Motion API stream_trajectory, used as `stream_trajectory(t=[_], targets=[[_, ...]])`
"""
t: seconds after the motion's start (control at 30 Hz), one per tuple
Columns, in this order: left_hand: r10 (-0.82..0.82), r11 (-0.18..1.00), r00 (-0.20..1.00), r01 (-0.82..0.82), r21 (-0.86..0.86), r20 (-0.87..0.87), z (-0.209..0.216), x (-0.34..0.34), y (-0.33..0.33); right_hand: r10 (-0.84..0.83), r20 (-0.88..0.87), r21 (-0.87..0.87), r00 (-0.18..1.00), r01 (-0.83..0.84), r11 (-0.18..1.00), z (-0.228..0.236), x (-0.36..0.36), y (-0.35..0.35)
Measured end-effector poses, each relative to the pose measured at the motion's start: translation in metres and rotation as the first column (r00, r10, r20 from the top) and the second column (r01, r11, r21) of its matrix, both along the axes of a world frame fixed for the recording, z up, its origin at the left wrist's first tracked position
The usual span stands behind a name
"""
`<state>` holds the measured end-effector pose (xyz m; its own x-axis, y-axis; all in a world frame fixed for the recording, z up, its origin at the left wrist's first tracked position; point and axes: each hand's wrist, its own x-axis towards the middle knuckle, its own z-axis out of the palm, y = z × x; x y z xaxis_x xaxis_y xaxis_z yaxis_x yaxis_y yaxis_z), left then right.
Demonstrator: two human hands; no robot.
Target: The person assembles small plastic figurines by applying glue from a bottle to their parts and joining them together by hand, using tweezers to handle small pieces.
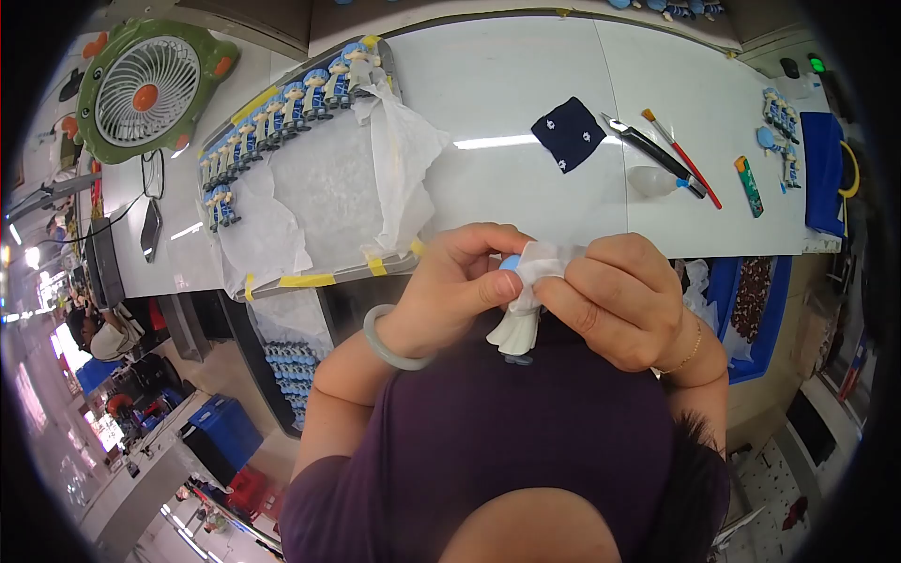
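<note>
Close in front of my chest, at the table's near edge, I hold a small figurine (514,330) with a blue head, a pale skirt-like body and dark feet pointing down. My left hand (469,277) grips it by the head, thumb and fingers closed around it. A piece of white cloth or tissue (539,265) lies against the figurine's upper part and hides its front. My right hand (619,298) pinches this white piece, fingers curled. Several similar blue and white figurines (293,101) stand in a row along the back of a paper-lined tray (310,281) on my left.
On the table lie a dark blue cloth (569,135), a black utility knife (652,150), a red-handled brush (693,164), a small clear bottle (654,181) and a green lighter-like thing (748,186). A green fan (150,89) stands far left. More figurines (779,113) and a blue bin (824,174) are far right.
</note>
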<state>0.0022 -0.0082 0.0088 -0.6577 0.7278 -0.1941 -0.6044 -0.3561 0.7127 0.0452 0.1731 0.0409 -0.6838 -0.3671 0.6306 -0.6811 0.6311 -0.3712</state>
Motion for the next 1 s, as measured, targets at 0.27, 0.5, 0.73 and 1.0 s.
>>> stream_trajectory(t=[0.27,0.5,0.73,1.0], targets=[[-0.176,0.974,0.983,0.180,0.141,-0.045,0.009,-0.006,-0.002,-0.675,0.009,-0.285,0.738,0.649,0.705,0.027,0.006,0.078],[-0.179,0.972,0.982,0.185,0.145,-0.055,0.007,-0.006,0.000,-0.891,0.288,0.102,0.352,0.913,0.394,-0.043,-0.031,0.161],[-0.128,0.992,0.991,0.128,0.013,-0.030,0.016,-0.004,-0.001,-0.490,0.364,0.088,0.792,0.494,0.865,-0.065,-0.035,0.117],[-0.166,0.976,0.986,0.165,0.144,-0.003,0.006,-0.004,-0.001,-0.451,0.478,0.148,0.754,0.437,0.887,-0.071,-0.037,0.114]])
